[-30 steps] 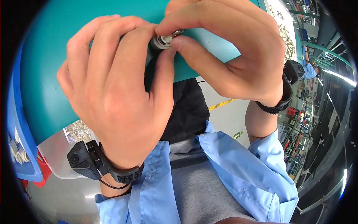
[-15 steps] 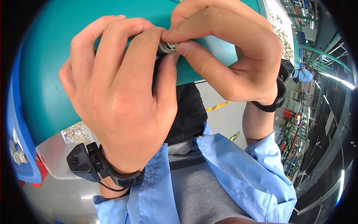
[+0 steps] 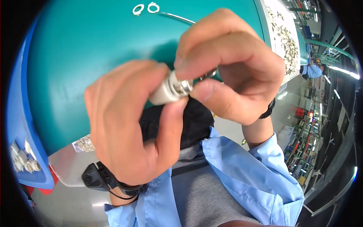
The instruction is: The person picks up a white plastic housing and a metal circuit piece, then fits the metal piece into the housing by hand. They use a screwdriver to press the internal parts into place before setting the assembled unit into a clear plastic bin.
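My left hand (image 3: pixel 124 121) is closed around a white cylindrical part (image 3: pixel 162 94), holding it tilted above the green mat. Its open end faces right, where a shiny metal piece (image 3: pixel 185 87) shows inside the rim. My right hand (image 3: pixel 234 72) pinches that metal piece between thumb and fingertips. Behind the right thumb a dark, shiny bit of metal (image 3: pixel 210 73) is partly hidden, and I cannot make out its kind. Two white rings, one (image 3: pixel 138 10) beside the other (image 3: pixel 153 7), lie on the mat beyond my hands, close to a thin metal rod (image 3: pixel 177 17).
A green mat (image 3: pixel 68 75) covers the table. At left stands a blue bin (image 3: pixel 38 172) with white parts (image 3: pixel 28 160) in it. Many small metal pieces lie in a white tray (image 3: pixel 283 41) at right. A clear tray (image 3: pixel 70 162) sits below the table's near-left edge.
Both hands have come nearer to me and lower in view, bringing the white part with them. More of the part shows, and the rings and rod are uncovered.
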Tool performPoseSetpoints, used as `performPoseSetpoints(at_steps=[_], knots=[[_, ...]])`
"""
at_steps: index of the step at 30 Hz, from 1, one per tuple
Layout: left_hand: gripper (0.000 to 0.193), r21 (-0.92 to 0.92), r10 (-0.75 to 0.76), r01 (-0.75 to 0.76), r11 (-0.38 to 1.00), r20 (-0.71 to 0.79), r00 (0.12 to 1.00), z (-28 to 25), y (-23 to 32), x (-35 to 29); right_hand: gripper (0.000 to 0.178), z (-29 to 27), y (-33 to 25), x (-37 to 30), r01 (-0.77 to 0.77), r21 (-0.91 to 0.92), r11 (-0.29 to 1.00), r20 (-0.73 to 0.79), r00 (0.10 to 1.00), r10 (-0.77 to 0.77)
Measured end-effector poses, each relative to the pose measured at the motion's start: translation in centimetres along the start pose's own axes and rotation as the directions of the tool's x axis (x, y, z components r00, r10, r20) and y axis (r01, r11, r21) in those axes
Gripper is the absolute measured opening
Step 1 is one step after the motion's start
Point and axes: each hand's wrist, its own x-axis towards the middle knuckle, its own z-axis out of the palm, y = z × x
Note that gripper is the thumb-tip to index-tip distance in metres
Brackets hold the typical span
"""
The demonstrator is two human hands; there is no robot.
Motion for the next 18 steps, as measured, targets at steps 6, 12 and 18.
performPoseSetpoints(at_steps=[6, 12, 18], knots=[[0.033, 0.066, 0.079, -0.084, 0.994, 0.075, 0.994, 1.6, 2.3, -0.4, 0.013, -0.5, -1.7, -2.9, -0.009, 0.067, 0.998, -0.165, 0.986, 0.02], [0.044, -0.056, -0.004, 0.001, 0.998, -0.043, 0.999, 3.9, 3.2, -2.0, 0.014, -0.8, -2.0, -5.5, 0.022, 0.177, 0.984, -0.224, 0.974, 0.019], [0.044, -0.036, 0.046, -0.046, 0.998, 0.007, 0.999, 4.2, 4.3, -2.1, 0.014, -0.4, -2.7, -7.1, 0.055, 0.24, 0.969, -0.305, 0.952, 0.021]])
